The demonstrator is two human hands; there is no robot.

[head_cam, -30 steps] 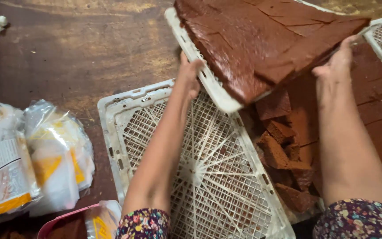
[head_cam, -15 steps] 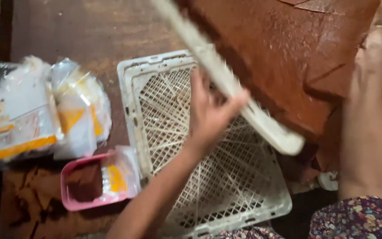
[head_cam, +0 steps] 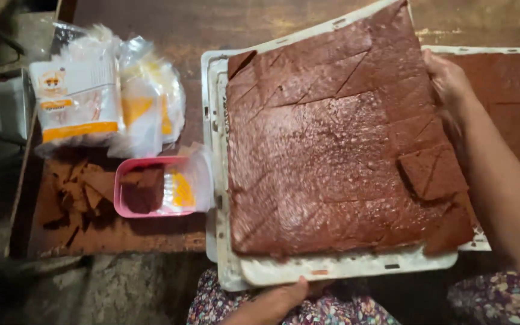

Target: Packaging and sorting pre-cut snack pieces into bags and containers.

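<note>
- Slab [head_cam: 338, 150] of scored brown sheet, cut into diagonal pieces, lies on a white plastic tray [head_cam: 332, 269] that rests over a second white tray [head_cam: 212, 120], so the stack sits above the dark wooden table [head_cam: 151, 18] and juts past its near edge toward the person's lap.
- Left hand [head_cam: 281, 298] grips the tray's near rim from below, thumb curled up over the edge; the fingers are hidden, so I cannot tell how firmly it holds.
- Right hand [head_cam: 449, 81] lies mostly open along the slab's far right edge, fingers pressed against the brown sheet and not wrapped around anything.
- Risk, as I judge it: the tray is held at only two points, so a tilt toward the lap could let the whole slab slide off the near rim.
- One cut piece [head_cam: 431, 171] at the right already sits lifted and askew; it could break loose along the score lines and drop.
- Pressure from the right hand on the brittle edge might crack more pieces.
- A swing of the tray to the left could knock the pink tub [head_cam: 136, 192] with its brown piece, or the plastic bags [head_cam: 100, 90] near it.
- Loose brown fragments [head_cam: 76, 186] on the table could be swept to the floor.
</note>
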